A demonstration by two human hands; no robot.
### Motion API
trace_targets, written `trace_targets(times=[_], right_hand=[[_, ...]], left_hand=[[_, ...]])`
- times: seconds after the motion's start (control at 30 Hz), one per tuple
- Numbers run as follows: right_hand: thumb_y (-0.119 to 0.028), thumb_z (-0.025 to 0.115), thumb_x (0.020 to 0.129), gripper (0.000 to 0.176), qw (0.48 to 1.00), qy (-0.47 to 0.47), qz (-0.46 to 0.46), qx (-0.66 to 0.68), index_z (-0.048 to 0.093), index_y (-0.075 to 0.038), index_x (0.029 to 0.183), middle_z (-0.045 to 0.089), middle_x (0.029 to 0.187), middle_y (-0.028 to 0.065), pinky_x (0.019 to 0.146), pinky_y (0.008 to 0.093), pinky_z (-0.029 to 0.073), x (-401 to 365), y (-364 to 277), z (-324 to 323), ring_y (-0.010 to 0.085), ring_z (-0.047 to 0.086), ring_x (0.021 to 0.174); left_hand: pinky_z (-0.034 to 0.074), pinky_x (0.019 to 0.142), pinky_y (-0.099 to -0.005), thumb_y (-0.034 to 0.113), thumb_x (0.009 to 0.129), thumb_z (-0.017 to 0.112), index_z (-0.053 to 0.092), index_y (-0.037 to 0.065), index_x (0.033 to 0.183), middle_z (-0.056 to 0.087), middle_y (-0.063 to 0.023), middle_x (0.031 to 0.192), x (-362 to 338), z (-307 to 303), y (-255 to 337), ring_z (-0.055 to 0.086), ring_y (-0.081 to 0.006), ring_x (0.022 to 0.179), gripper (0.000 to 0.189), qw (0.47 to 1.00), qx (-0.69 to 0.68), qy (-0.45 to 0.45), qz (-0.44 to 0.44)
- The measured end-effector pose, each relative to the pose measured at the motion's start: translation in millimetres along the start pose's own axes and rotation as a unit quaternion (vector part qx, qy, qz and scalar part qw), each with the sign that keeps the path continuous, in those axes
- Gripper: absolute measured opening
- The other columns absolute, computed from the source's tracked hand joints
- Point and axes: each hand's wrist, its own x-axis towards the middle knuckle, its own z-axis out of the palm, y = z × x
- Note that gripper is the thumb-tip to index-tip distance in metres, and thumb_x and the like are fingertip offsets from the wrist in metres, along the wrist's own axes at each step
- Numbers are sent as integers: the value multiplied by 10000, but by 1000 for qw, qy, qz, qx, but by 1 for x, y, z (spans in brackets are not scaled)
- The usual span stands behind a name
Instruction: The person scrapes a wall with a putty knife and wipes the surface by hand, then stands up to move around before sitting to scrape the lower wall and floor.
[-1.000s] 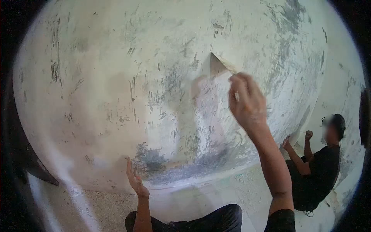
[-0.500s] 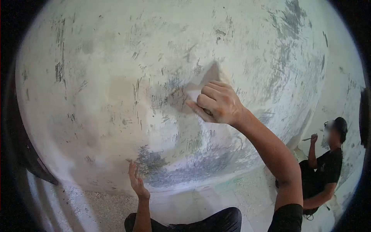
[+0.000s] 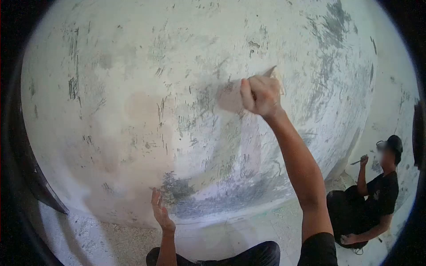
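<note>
A white wall [image 3: 128, 71], scuffed with grey scratches and worn patches, fills most of the view. My right hand [image 3: 263, 95] is closed around a scraper [image 3: 280, 81], whose pale blade shows past the knuckles close against the wall; its handle is mostly hidden in my fist. Lower left, my left hand [image 3: 162, 213] is held up with fingers stretched out and nothing in it. Its fingertips overlap the wall's lower part, beside a dark grey patch [image 3: 177, 188].
To the right, another person [image 3: 377, 195] in dark clothes and a cap sits low by the adjoining wall [image 3: 390, 102], holding up a thin-bladed tool [image 3: 356, 162]. Pale crumbs litter the floor [image 3: 115, 244] along the wall's foot. A dark edge [image 3: 37, 177] runs down the left.
My right hand has moved up and slightly right with the scraper, turning it so the blade now points right. My left hand stays nearly in place. The other person's raised hand has shifted slightly.
</note>
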Motion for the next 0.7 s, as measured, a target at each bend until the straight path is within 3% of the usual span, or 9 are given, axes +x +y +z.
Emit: trace_targets(times=[0.1, 0.17, 0.23, 0.33, 0.57, 0.6, 0.7], right_hand=[[-51, 594, 733, 307, 1000, 24, 15, -3, 408, -89, 491, 396, 430, 54, 349, 324, 308, 9, -12, -11, 199, 396, 338], [19, 547, 753, 346, 995, 44, -17, 92, 353, -59, 478, 348, 432, 62, 351, 319, 251, 11, -25, -12, 204, 345, 338], [30, 550, 739, 341, 998, 18, 6, 68, 347, -63, 481, 333, 431, 58, 349, 320, 247, 6, -17, -13, 203, 334, 335], [-31, 595, 730, 316, 997, -50, -43, 44, 398, -93, 491, 411, 447, 61, 357, 315, 338, 9, -25, -15, 194, 411, 356], [-37, 592, 737, 298, 1000, 14, 15, 21, 428, -96, 495, 417, 450, 70, 361, 317, 324, 14, -15, -23, 202, 418, 361], [-44, 594, 744, 311, 999, 27, -21, 30, 422, -92, 489, 409, 438, 69, 361, 321, 315, 15, -23, -27, 204, 417, 359], [-38, 603, 733, 327, 1000, 0, 11, 11, 404, -90, 480, 387, 427, 58, 356, 321, 305, 2, 1, -12, 193, 400, 348]], left_hand=[[280, 1026, -492, 512, 910, 370, 417, 23, 1278, 308, -197, 1404, 1, 0, -3, 321, -328, 1282, 613, 1000, -2, 5, 2], [282, 1025, -492, 507, 912, 369, 418, 22, 1277, 309, -199, 1404, 2, 3, -10, 321, -330, 1283, 609, 1000, -20, 14, 3], [284, 1023, -492, 502, 914, 369, 419, 21, 1276, 309, -200, 1404, -3, 1, -8, 321, -332, 1284, 604, 999, -32, 11, -4], [283, 1024, -489, 501, 911, 374, 416, 20, 1278, 311, -204, 1402, -1, 0, 1, 319, -332, 1285, 606, 1000, -5, -2, 11], [287, 1017, -480, 539, 896, 376, 415, 25, 1280, 327, -202, 1392, 3, -3, 3, 335, -316, 1275, 643, 1000, -11, 20, -3], [290, 1015, -476, 548, 893, 373, 415, 25, 1280, 330, -202, 1391, 3, -1, 1, 338, -312, 1273, 652, 1000, -18, 24, 0], [291, 1015, -468, 554, 889, 376, 408, 22, 1286, 329, -200, 1392, 1, -1, -9, 340, -308, 1272, 665, 1000, -9, 20, -4]])
